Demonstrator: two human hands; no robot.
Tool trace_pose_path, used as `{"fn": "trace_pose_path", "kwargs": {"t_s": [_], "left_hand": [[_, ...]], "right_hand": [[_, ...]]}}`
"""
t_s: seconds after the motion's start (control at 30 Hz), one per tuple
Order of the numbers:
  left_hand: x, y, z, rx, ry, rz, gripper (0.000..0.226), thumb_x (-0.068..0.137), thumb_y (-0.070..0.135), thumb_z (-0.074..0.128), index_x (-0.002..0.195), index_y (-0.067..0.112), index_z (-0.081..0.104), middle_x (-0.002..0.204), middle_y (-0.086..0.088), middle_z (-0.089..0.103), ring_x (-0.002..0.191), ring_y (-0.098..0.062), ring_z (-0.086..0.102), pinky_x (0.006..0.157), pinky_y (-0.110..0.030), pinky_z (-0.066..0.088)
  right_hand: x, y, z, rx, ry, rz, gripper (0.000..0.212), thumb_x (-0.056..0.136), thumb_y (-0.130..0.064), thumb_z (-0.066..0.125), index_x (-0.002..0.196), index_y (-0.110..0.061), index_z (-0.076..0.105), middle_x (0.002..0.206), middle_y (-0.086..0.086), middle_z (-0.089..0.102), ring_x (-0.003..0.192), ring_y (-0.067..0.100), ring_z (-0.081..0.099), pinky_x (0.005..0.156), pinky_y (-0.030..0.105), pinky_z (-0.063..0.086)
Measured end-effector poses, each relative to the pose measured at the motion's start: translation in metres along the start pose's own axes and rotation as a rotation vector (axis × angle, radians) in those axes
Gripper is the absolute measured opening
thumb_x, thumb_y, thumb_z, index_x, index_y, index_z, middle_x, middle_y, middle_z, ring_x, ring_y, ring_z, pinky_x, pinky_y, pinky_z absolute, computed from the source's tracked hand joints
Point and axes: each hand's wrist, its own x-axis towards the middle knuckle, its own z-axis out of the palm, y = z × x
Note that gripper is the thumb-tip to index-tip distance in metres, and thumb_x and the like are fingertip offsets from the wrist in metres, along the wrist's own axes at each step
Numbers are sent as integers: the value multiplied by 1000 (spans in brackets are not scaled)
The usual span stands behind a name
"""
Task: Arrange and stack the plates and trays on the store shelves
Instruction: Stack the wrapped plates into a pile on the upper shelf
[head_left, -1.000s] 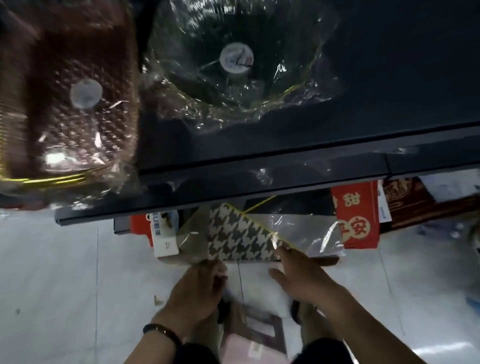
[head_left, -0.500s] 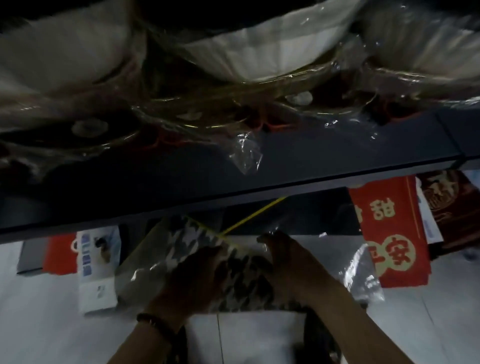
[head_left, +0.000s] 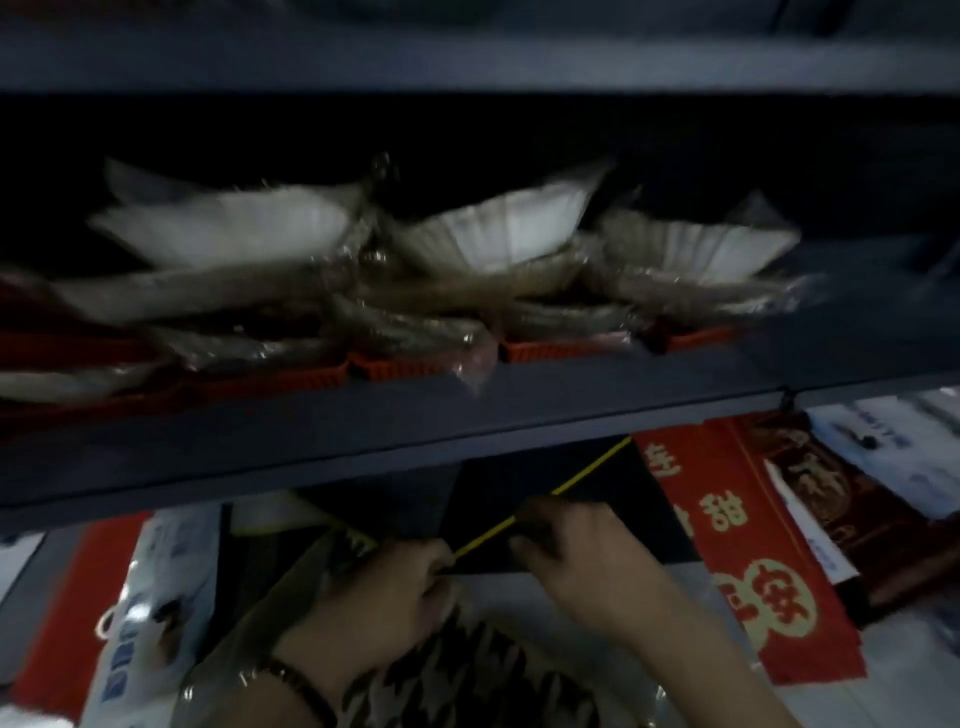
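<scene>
Left hand (head_left: 384, 597) and right hand (head_left: 587, 571) are both gripping the film-wrapped houndstooth tray (head_left: 467, 675) just below the shelf (head_left: 415, 431) lip; it is probably stiff and light, its wrap slippery, so gripping opposite rims is looking safest.

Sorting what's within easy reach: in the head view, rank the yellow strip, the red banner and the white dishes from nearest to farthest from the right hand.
1. yellow strip, at the fingertips of the right hand.
2. red banner, just to that hand's right, under the shelf.
3. white dishes, up on the shelf above.
</scene>
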Motion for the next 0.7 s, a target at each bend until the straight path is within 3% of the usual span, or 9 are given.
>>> {"fn": "trace_pose_path", "kwargs": {"t_s": [0.13, 0.3, 0.47, 0.6, 0.7], "left_hand": [[-38, 21, -19, -45, 136, 105, 21, 101, 53, 58, 119, 46, 65, 107, 22, 70, 98, 3, 65, 89, -25, 57], [-74, 44, -51, -174, 251, 163, 16, 99, 45, 69, 114, 45, 73, 105, 30, 73, 100, 14, 65, 91, -19, 56], [-67, 64, -108, -89, 414, 195, 15, 98, 47, 70, 113, 45, 72, 108, 31, 71, 103, 15, 63, 95, -18, 55], [-46, 85, -156, -17, 566, 214, 18, 98, 44, 71, 116, 45, 71, 110, 30, 69, 100, 15, 62, 86, -11, 52], [-14, 95, -172, -70, 642, 247, 17, 99, 40, 71, 115, 46, 68, 108, 28, 71, 102, 13, 65, 89, -17, 54]], "right_hand": [[-33, -28, -28, 7, 214, -74, 36, 97, -53, 60, 127, -33, 66, 121, -6, 68, 113, 15, 65, 95, 32, 55], [-55, -58, -86, 27, 296, -161, 23, 99, -53, 61, 110, -33, 67, 103, -14, 66, 97, 7, 62, 77, 25, 48], [-37, -73, -132, 100, 412, -228, 20, 98, -50, 62, 108, -34, 69, 99, -13, 68, 94, 8, 63, 83, 36, 55], [-5, -72, -150, 150, 476, -280, 21, 97, -49, 62, 105, -31, 69, 96, -10, 71, 92, 10, 65, 85, 42, 57], [19, -64, -148, 211, 528, -303, 16, 97, -45, 61, 107, -33, 67, 100, -12, 70, 94, 8, 65, 86, 40, 57]]}}
